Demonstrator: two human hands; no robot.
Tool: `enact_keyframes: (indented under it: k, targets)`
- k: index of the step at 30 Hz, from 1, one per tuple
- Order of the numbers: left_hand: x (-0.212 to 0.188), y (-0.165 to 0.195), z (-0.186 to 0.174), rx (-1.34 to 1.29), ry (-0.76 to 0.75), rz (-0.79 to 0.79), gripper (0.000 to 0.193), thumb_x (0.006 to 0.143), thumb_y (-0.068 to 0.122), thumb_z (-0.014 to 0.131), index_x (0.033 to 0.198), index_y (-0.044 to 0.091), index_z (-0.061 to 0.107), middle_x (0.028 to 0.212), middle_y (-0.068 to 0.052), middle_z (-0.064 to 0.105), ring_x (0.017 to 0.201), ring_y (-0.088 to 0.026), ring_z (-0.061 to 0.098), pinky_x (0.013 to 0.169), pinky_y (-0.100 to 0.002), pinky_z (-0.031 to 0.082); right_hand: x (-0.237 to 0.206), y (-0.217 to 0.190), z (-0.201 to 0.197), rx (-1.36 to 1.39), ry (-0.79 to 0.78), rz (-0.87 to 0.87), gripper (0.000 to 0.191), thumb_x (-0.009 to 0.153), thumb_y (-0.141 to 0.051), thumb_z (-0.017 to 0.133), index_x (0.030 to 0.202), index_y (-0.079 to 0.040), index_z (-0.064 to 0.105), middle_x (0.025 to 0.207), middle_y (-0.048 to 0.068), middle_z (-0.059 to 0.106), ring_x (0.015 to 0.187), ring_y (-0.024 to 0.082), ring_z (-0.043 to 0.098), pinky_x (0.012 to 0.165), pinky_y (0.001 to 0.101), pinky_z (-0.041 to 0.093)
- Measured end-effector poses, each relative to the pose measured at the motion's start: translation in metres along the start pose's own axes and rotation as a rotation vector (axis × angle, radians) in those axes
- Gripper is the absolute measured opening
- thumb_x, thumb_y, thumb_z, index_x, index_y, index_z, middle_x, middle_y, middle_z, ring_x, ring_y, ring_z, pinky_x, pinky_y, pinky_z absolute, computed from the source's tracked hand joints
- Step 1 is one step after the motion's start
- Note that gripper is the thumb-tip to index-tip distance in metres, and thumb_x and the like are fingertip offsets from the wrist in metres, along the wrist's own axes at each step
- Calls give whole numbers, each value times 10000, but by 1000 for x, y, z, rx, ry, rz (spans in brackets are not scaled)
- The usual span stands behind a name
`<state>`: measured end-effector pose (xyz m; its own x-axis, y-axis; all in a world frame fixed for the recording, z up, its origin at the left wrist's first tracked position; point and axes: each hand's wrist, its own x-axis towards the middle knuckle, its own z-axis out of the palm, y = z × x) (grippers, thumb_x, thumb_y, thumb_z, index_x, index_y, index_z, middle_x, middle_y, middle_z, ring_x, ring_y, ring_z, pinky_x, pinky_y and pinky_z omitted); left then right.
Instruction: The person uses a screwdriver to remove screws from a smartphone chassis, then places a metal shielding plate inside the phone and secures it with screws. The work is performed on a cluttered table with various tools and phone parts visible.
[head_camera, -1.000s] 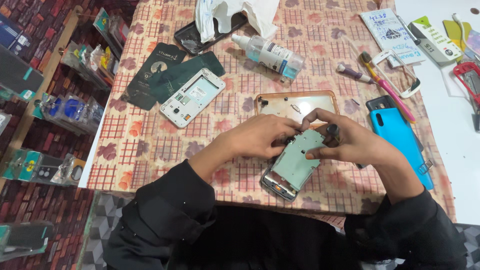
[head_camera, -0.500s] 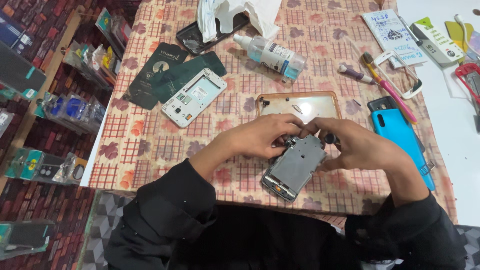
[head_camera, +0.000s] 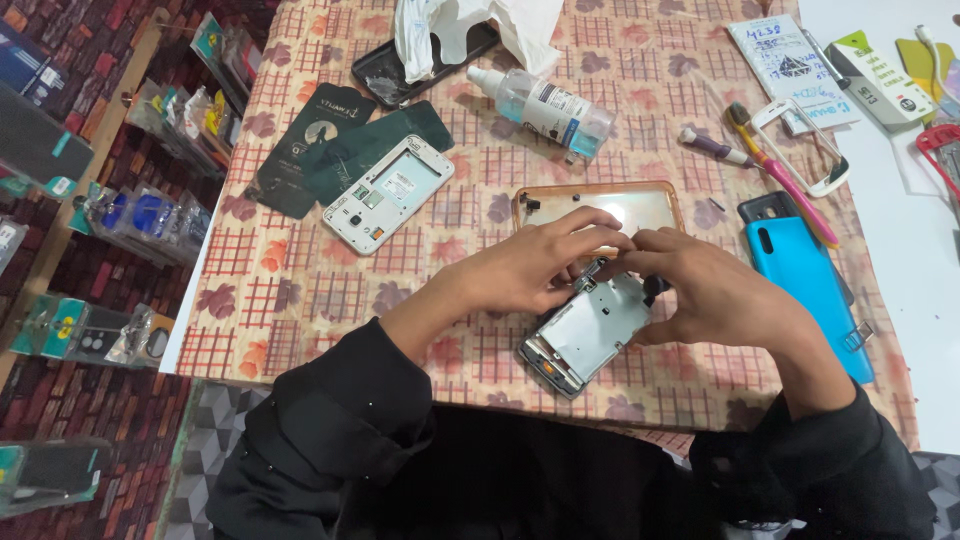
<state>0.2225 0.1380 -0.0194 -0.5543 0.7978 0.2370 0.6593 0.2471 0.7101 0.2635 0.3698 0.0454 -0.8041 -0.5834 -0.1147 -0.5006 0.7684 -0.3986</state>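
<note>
- Your left hand (head_camera: 535, 265) is curled over the far end of the opened phone chassis (head_camera: 585, 332), fingertips pressed down on its top edge, so that grip is pinching the chassis.
- Your right hand (head_camera: 715, 295) comes in from the right and meets the left at that same far end, its grip closed on the chassis too; the thumb is tucked under and what it pinches there is hidden.
- The chassis lies tilted at the near middle of the counter (head_camera: 300, 290), its pale metal plate facing up, near end pointing toward your body.
- Just beyond your knuckles sits a clear tan phone case (head_camera: 640, 205), flat on the checked cloth.
- To the left, well apart from your hands, lies a white phone frame (head_camera: 388, 192), resting partly on dark green packets (head_camera: 330, 150).
- Far middle: a clear spray bottle (head_camera: 545, 105) on its side, near a white plastic bag (head_camera: 480, 25) and a black phone back (head_camera: 385, 75).
- On your right, a bright blue phone cover (head_camera: 805, 285) lies just beside your right wrist.
- Farther right, a pink-handled brush (head_camera: 790, 190) crosses a white screen bezel (head_camera: 800, 145).
</note>
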Motion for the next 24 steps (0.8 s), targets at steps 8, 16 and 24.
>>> enact_keyframes:
  k: [8, 16, 24]
  targets:
    - [4, -1, 1, -44, -7, 63, 894, 714, -74, 738, 1510, 187, 426, 1529, -103, 394, 973, -213, 740, 783, -300, 605, -1, -1, 1, -78, -75, 31, 813, 483, -262, 1032, 1236, -205, 730, 1258, 39, 683, 1067, 264, 645, 931, 422, 537]
    - [3, -1, 2, -64, 15, 129, 963, 687, -145, 717, 1525, 209, 399, 1519, -77, 417, 1178, -261, 684, 854, -299, 596, -1, -2, -3, 51, -40, 0, 819, 445, -216, 1015, 1211, -202, 726, 1257, 59, 672, 1098, 268, 646, 933, 414, 542]
    - [9, -5, 5, -27, 8, 100, 841, 750, -6, 842, 1461, 207, 447, 1448, -47, 507, 1197, -237, 676, 876, -295, 590, 4, -3, 4, 77, -40, -63, 814, 435, -180, 990, 1204, -170, 723, 1153, 66, 713, 1114, 279, 644, 966, 428, 517]
